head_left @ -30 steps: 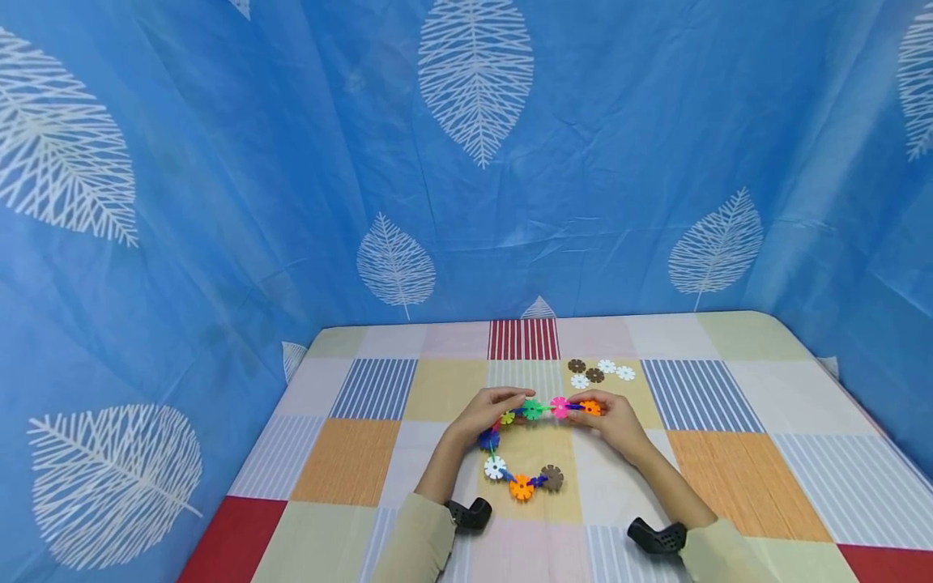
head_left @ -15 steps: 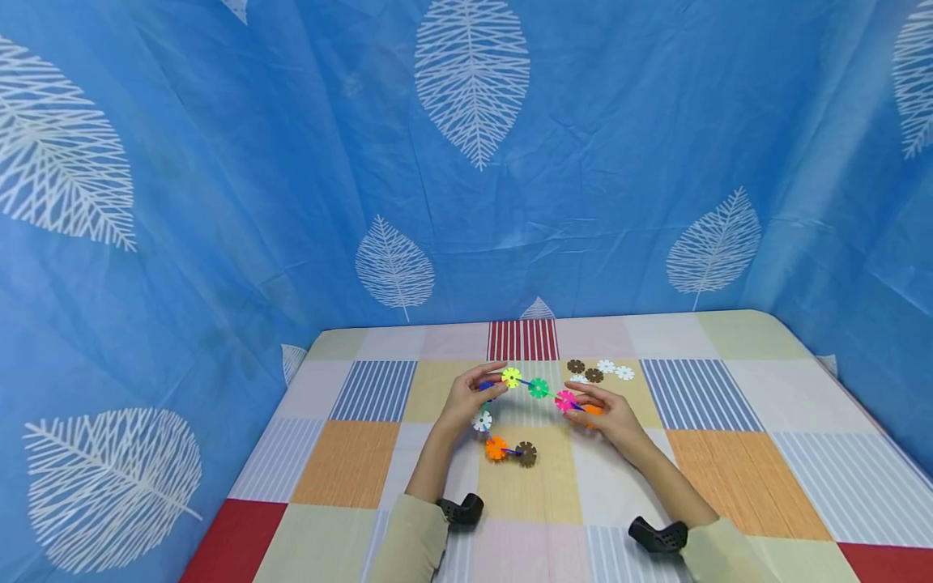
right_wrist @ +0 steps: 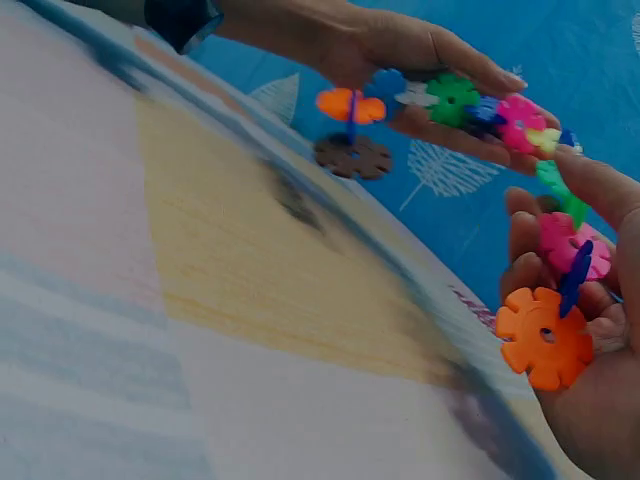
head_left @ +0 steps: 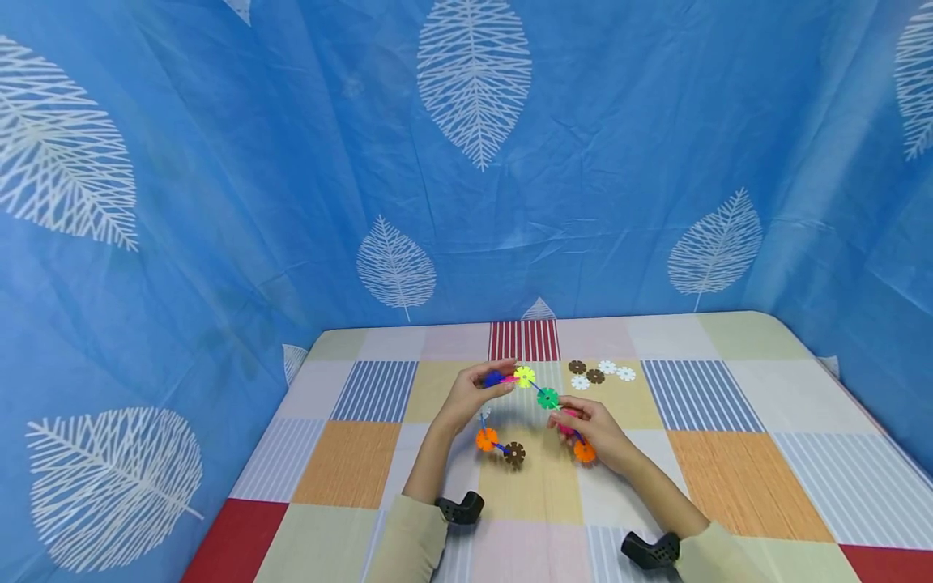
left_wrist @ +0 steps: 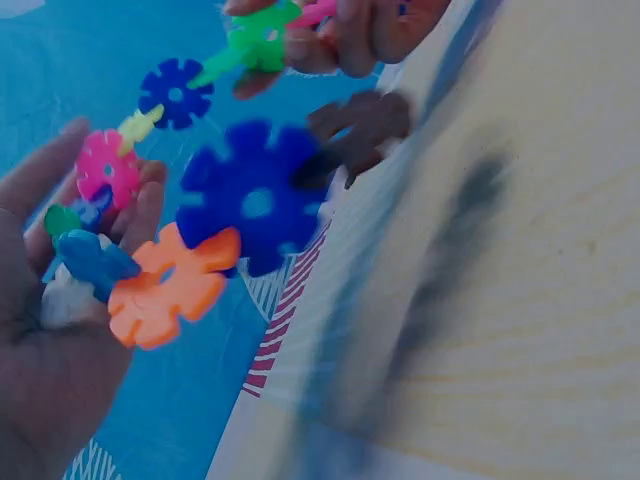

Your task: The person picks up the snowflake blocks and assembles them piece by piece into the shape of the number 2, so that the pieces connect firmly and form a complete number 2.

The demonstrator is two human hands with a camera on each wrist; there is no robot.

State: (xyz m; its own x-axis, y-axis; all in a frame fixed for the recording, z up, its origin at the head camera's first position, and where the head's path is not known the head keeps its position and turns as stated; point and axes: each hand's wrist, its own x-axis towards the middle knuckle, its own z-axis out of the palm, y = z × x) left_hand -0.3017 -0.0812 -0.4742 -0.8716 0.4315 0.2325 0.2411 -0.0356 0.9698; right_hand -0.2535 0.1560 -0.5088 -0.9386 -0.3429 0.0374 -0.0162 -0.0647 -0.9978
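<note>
1. Multicolour chain of notched, flower-shaped plastic discs (head_left: 547, 398): held up over the patchwork cloth (head_left: 749, 474), arched btwn both hands, ends hanging lower. Handling, my est.: v. light, thin; discs stiff, chain gives at the joints. Smooth faces, prob. a bit slippery. Low breakage risk; slotted joints = weak pts, could swivel or pop if twisted.

2. L end: orange notched disc (head_left: 486, 440) then dark brown notched disc (head_left: 514, 453), dangling below the L hand w/ no fingers on them. Would avoid lifting by this end only; long lever on the joints.

3. L hand (head_left: 465, 398): thumb one side, fingers other, chain clamped lightly btwn, approx. at the blue and pink discs. Fingers fairly straight, gap narrow. Can't tell which disc takes the pressure.

4. Mid: bright yellow notched disc (head_left: 524, 376) + green part span the gap btwn hands. Best hold IMO: thumb/index on flat faces, close to a joint, both sides supported.

5. R hand (head_left: 598, 433): thumb and curled fingers pinched on the chain around the hot-pink notched disc (head_left: 568, 420). R-end orange disc (head_left: 585, 451) sits by the palm; contact unclear.

6. Behind R hand: loose brown discs (head_left: 577, 367) + white discs (head_left: 625, 373), flat on cloth, untouched.
</note>
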